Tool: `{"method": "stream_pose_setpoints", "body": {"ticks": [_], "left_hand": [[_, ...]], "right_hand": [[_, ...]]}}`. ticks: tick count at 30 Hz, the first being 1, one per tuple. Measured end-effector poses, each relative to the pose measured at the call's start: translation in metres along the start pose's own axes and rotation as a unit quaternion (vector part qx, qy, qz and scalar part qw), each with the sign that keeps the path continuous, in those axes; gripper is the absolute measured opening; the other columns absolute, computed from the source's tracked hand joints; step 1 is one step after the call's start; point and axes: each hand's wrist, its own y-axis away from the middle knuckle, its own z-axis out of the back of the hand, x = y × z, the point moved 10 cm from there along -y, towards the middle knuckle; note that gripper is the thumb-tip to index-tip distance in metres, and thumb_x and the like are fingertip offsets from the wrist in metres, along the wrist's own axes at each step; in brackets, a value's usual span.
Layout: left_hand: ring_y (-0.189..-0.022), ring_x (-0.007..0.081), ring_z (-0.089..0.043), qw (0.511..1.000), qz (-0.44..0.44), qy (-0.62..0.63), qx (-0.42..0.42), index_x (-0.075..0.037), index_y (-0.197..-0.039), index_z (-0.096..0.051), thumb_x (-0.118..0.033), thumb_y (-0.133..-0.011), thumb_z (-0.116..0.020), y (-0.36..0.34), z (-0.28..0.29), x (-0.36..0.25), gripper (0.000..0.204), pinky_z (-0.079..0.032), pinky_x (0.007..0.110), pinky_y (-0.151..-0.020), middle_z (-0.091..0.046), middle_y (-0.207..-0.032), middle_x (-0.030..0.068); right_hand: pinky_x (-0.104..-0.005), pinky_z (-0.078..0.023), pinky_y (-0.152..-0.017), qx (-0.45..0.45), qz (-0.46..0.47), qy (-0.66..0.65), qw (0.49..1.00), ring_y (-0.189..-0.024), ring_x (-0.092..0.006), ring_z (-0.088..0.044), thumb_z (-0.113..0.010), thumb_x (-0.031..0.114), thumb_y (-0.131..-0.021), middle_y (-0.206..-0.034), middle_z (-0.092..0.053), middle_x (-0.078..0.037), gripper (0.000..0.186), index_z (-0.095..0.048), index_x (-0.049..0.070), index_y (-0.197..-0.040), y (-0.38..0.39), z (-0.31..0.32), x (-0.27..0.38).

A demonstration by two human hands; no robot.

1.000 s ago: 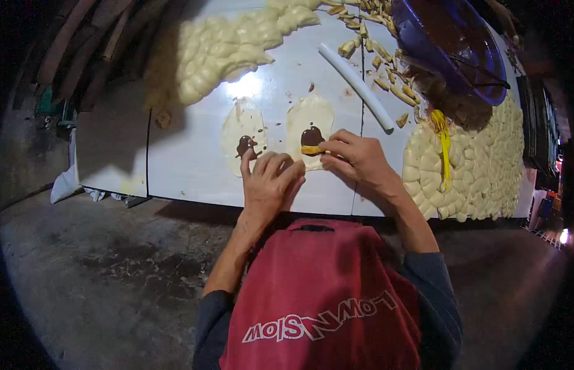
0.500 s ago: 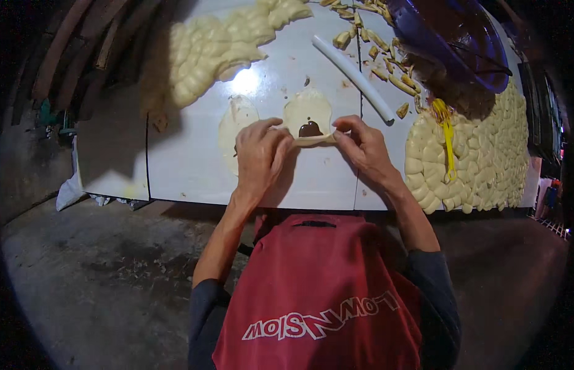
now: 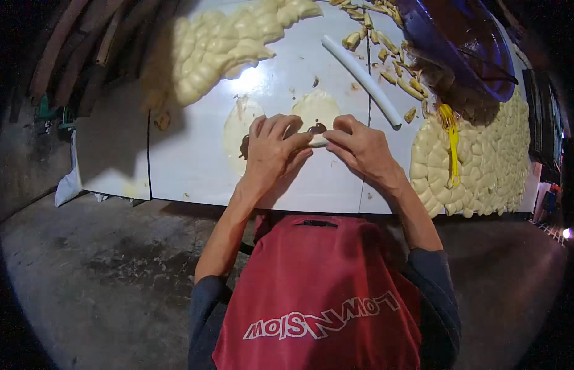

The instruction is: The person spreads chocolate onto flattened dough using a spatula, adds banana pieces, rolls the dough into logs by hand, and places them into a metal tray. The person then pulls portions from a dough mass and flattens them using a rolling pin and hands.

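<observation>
- Dark-grey sleeves (image 3: 208,308) end near the elbows; bare forearms rise from 7 and 5 o'clock, converging toward 12.
- Left hand (image 3: 276,147): knuckles up, fingers bent and close together, thumb and fingertips pinching the left end of a rolled edge (image 3: 318,140).
- Right hand (image 3: 363,147): wrist angled toward 11 o'clock, thumb and curled fingers narrowed on the right end of the same fold.
- Markings: white outlined lettering crosses the lower part of the red garment (image 3: 318,265).
- Dough sheet (image 3: 315,106): on the white table (image 3: 194,169), between the hands; flat part points to 12 o'clock, its long axis running 12 to 6. The rolled edge lies at 6, axis roughly 9 to 3. Dark filling (image 3: 317,128) shows just above it.
- Second sheet (image 3: 239,123): at 9 o'clock, partly hidden by the left hand.
- White rod (image 3: 361,80): at 2 o'clock, axis 11 to 5.
- Purple basin (image 3: 506,86): farther out at 2 o'clock.
</observation>
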Motion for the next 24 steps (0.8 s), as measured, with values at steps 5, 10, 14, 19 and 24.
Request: {"method": "stream_pose_setpoints", "body": {"ticks": [5, 10, 14, 19, 24], "left_hand": [[-0.12, 0.029, -0.059, 1.0, -0.019, -0.011, 0.004, -0.01, -0.109, -0.075, -0.025, -0.087, -0.076, -0.009, 0.0, 0.007, 0.027, -0.038, 0.05, -0.107, -0.068, -0.12, 0.0089], [-0.119, 0.0252, -0.059, 0.999, -0.001, -0.011, 0.033, -0.018, -0.122, -0.069, -0.031, -0.086, -0.079, 0.0, 0.012, 0.014, 0.039, -0.035, 0.05, -0.109, -0.064, -0.125, 0.0051], [-0.109, 0.021, -0.063, 0.998, -0.007, -0.039, 0.056, -0.022, -0.114, -0.072, -0.031, -0.08, -0.083, 0.009, 0.014, 0.017, 0.037, -0.04, 0.047, -0.105, -0.067, -0.112, 0.0], [-0.096, 0.0184, -0.066, 0.997, -0.059, -0.038, 0.017, -0.018, -0.099, -0.073, -0.02, -0.085, -0.077, 0.0, 0.005, 0.023, 0.015, -0.045, 0.043, -0.094, -0.069, -0.095, -0.001], [-0.084, 0.0282, -0.066, 0.999, 0.021, -0.017, -0.035, -0.009, -0.1, -0.07, -0.013, -0.089, -0.073, -0.01, 0.014, 0.031, 0.012, -0.046, 0.042, -0.077, -0.069, -0.086, 0.0076]], "right_hand": [[-0.0426, -0.055, -0.07, 0.061, -0.035, -0.029, 0.997, -0.085, -0.0306, -0.069, -0.066, 0.027, -0.098, -0.104, -0.064, -0.008, 0.019, -0.066, 0.009, -0.103, -0.008, -0.008, -0.006], [-0.043, -0.056, -0.072, 0.013, -0.056, -0.031, 0.998, -0.084, -0.0322, -0.069, -0.065, 0.028, -0.099, -0.097, -0.065, -0.011, 0.025, -0.066, 0.009, -0.116, -0.006, -0.002, -0.013], [-0.0403, -0.056, -0.069, 0.025, -0.024, -0.019, 0.999, -0.083, -0.0285, -0.07, -0.068, 0.027, -0.097, -0.098, -0.065, -0.008, 0.029, -0.066, 0.015, -0.123, -0.001, 0.001, -0.005], [-0.0384, -0.055, -0.065, 0.02, -0.003, 0.02, 1.0, -0.082, -0.026, -0.07, -0.07, 0.026, -0.095, -0.099, -0.064, -0.005, 0.021, -0.069, 0.016, -0.113, -0.005, -0.008, -0.008], [-0.0403, -0.054, -0.067, -0.008, -0.046, -0.017, 0.999, -0.082, -0.0284, -0.068, -0.067, 0.026, -0.098, -0.097, -0.063, -0.006, 0.016, -0.069, 0.011, -0.103, -0.013, -0.003, -0.012]]}}
